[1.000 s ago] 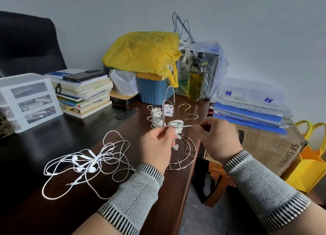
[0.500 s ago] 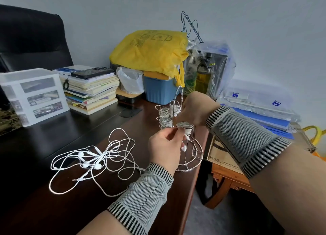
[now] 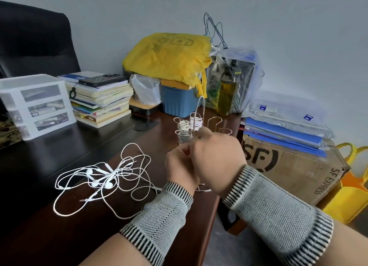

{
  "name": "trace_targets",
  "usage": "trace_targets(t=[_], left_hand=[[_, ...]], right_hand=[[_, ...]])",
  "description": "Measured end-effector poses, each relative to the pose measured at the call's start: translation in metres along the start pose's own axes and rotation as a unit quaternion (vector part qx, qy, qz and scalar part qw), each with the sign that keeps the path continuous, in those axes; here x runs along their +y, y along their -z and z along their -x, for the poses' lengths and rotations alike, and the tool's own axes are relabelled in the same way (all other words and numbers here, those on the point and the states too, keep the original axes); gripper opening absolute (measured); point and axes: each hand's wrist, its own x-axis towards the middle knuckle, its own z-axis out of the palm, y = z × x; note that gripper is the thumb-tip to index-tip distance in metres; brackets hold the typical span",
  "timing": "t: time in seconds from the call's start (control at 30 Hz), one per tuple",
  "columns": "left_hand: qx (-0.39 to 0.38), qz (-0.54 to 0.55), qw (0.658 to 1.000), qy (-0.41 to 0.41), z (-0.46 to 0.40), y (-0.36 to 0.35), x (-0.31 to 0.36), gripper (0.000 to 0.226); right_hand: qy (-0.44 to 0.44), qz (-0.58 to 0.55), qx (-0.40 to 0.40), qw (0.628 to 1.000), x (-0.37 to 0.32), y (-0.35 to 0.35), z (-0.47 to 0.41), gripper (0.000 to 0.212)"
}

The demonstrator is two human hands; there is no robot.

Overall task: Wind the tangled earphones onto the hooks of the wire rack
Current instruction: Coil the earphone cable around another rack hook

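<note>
Both hands are working at the wire rack (image 3: 196, 126), near the right edge of the bench (image 3: 59, 235). The left hand (image 3: 180, 166) is sitting in front of the rack with its fingers (image 3: 184, 149) curled narrow, seemingly pinching an earphone cord at a front hook, though the cord itself is hidden, so this is a guess; pinning the coil there would be keeping it from unspooling. The right hand (image 3: 218, 160) is crossing over just right of the left fingers, blurred, knuckles up; cannot tell whether its fingers are holding cord, probably carrying the free end round the hook.

Behind the fingers, three hooks are already carrying wound bundles (image 3: 194, 123); two hooks further right are standing bare. Rack base is peeking out below the wrists.

The tangled earphones (image 3: 103, 178) are lying loose on the bench, well left of the left fingers, buds clustered mid-heap, nobody touching them. Likely waiting their turn, so the task is looking partway done.

Risk: tugging hard could be tipping the light rack.
</note>
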Motion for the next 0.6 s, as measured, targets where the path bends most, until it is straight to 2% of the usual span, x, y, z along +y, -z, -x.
trace_targets(t=[0.03,0.1,0.2,0.23,0.33,0.5,0.6], left_hand=[[0.009,-0.043,0.999,-0.014,0.000,-0.003,-0.007,0.054],[0.037,-0.019,0.999,-0.019,0.002,-0.005,-0.010,0.022],[0.045,-0.011,0.998,-0.030,0.006,-0.008,-0.007,0.022],[0.048,0.001,0.998,-0.030,0.006,-0.008,-0.005,0.021],[0.057,-0.014,0.998,-0.031,0.010,-0.007,-0.001,0.024],[0.054,-0.039,0.998,-0.020,0.012,-0.007,0.000,0.019],[0.057,-0.036,0.998,-0.016,0.010,-0.007,-0.001,0.017]], right_hand=[[-0.015,-0.025,0.032,0.999,0.005,-0.009,0.006,0.013],[-0.041,-0.084,0.074,0.993,0.015,-0.026,0.020,0.008],[-0.109,-0.206,0.104,0.967,0.034,-0.039,0.035,0.025],[-0.128,-0.236,0.113,0.957,0.040,-0.042,0.035,0.022],[-0.190,-0.265,0.100,0.940,0.054,-0.044,0.035,0.012],[-0.267,-0.283,0.042,0.920,0.065,-0.050,0.029,0.016],[-0.304,-0.325,0.014,0.895,0.073,-0.055,0.028,0.016]])
